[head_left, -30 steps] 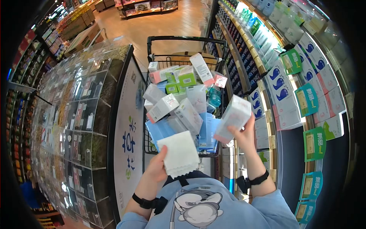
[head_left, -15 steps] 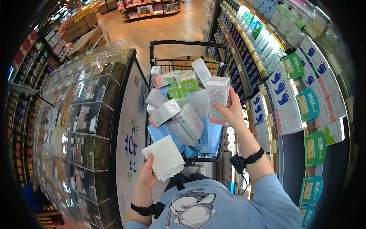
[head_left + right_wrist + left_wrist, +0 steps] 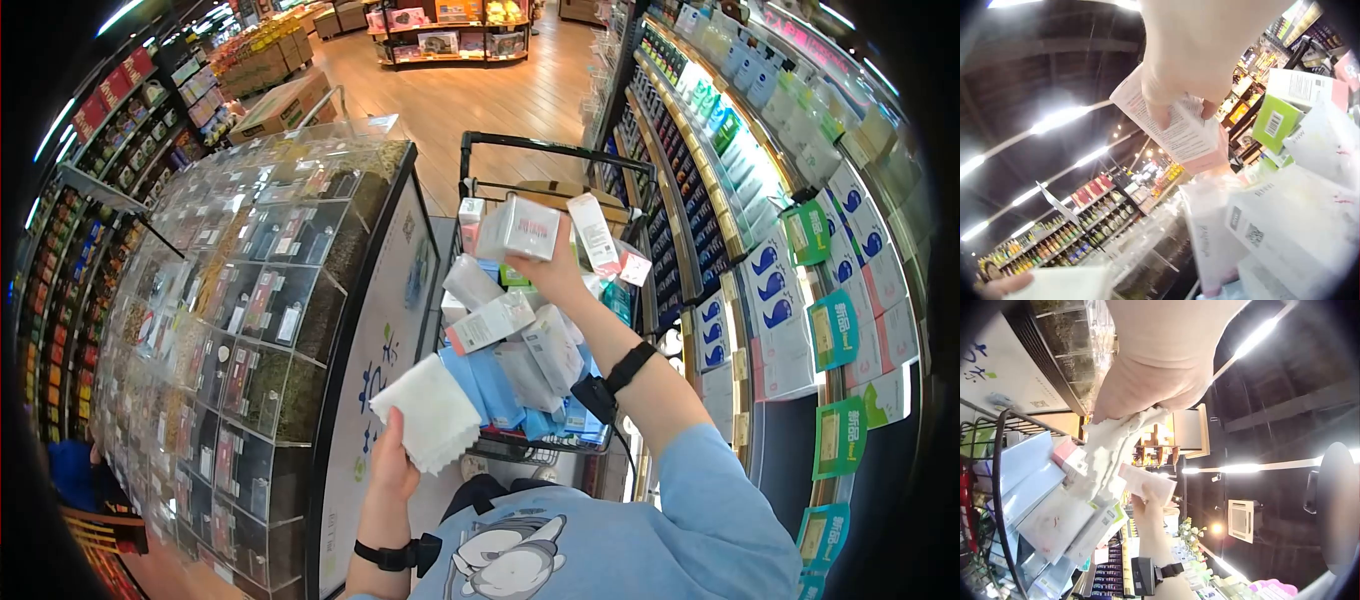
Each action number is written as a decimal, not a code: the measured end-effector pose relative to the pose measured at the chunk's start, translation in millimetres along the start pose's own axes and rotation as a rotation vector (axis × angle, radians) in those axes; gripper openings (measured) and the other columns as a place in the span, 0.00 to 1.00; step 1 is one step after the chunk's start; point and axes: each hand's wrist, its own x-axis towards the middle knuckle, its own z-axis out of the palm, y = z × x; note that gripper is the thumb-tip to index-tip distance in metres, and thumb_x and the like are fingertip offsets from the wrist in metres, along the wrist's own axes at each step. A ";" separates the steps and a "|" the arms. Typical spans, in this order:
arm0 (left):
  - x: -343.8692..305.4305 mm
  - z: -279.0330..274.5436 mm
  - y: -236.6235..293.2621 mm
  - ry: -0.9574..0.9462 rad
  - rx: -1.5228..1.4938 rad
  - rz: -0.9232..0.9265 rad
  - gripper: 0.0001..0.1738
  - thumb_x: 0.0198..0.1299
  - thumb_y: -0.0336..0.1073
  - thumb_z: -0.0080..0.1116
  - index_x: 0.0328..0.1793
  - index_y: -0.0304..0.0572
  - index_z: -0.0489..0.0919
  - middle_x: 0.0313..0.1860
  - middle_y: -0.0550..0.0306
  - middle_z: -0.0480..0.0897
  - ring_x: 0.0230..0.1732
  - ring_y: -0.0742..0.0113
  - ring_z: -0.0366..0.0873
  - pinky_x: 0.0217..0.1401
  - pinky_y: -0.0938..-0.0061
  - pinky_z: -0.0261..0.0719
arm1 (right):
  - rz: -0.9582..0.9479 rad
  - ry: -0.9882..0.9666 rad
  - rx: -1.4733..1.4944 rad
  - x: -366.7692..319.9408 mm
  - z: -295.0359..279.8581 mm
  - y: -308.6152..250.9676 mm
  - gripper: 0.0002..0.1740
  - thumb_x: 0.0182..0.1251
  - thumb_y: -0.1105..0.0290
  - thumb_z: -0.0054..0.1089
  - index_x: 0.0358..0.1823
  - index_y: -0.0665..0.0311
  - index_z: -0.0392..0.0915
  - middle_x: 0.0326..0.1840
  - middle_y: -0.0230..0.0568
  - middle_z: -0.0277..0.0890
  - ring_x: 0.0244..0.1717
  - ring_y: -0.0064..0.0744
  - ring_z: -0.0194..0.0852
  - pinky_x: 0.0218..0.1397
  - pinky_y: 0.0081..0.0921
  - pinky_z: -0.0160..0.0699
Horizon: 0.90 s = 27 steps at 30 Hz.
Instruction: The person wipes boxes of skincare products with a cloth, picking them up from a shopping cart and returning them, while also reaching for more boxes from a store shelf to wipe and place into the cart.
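My left hand (image 3: 396, 458) pinches a stack of white cloths (image 3: 428, 412) with scalloped edges, thumb on top, low at the cart's near left side. My right hand (image 3: 556, 272) grips a white and pink carton (image 3: 519, 229) over the far part of the shopping cart (image 3: 556, 143). In the right wrist view fine print shows on the carton's side (image 3: 1175, 125), fingers curled over it. Under it the cart is heaped with white cartons (image 3: 491, 322), blue packs (image 3: 490, 385) and a green box (image 3: 516, 274), which my right hand partly hides.
Clear bulk-food bins (image 3: 270, 300) line the left side, above a white panel (image 3: 385, 290). On the right, lit shelves hold bottles and whale-print boxes (image 3: 772, 285) with green tags (image 3: 838, 435) sticking out. Beyond the cart lies wooden floor (image 3: 450, 95) and a display shelf (image 3: 460, 42).
My right hand has carried the carton from the cart's right side leftward and away, over the far part of the pile. The left hand keeps the cloths and has shifted slightly left.
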 end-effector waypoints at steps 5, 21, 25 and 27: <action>46.1 10.7 30.1 0.075 0.151 0.240 0.31 0.71 0.51 0.39 0.68 0.32 0.61 0.63 0.48 0.71 0.63 0.57 0.70 0.65 0.66 0.67 | 0.171 -0.174 -0.212 -12.2 0.3 25.9 0.43 0.43 0.77 0.67 0.60 0.67 0.50 0.52 0.47 0.68 0.57 0.39 0.69 0.58 0.30 0.68; 151.5 121.6 8.3 -0.558 1.047 0.416 0.22 0.69 0.37 0.44 0.63 0.30 0.68 0.48 0.54 0.77 0.48 0.70 0.71 0.54 0.76 0.67 | 0.347 -0.053 -0.339 -70.4 -55.2 -4.1 0.21 0.59 0.71 0.59 0.53 0.67 0.63 0.48 0.50 0.75 0.45 0.43 0.76 0.49 0.32 0.75; 159.9 117.6 -0.3 -0.630 1.119 0.540 0.24 0.68 0.36 0.45 0.67 0.30 0.65 0.55 0.50 0.76 0.55 0.67 0.71 0.59 0.76 0.66 | 0.372 -0.024 -0.397 -83.5 -61.5 -1.6 0.22 0.57 0.72 0.60 0.53 0.67 0.65 0.46 0.48 0.77 0.45 0.40 0.76 0.49 0.33 0.76; 165.5 109.9 -1.6 -0.571 1.128 0.515 0.22 0.68 0.37 0.46 0.64 0.31 0.68 0.49 0.53 0.78 0.47 0.69 0.73 0.52 0.76 0.69 | 0.341 0.002 -0.431 -86.7 -60.1 -1.2 0.24 0.57 0.71 0.60 0.54 0.66 0.65 0.47 0.48 0.76 0.47 0.41 0.76 0.50 0.33 0.75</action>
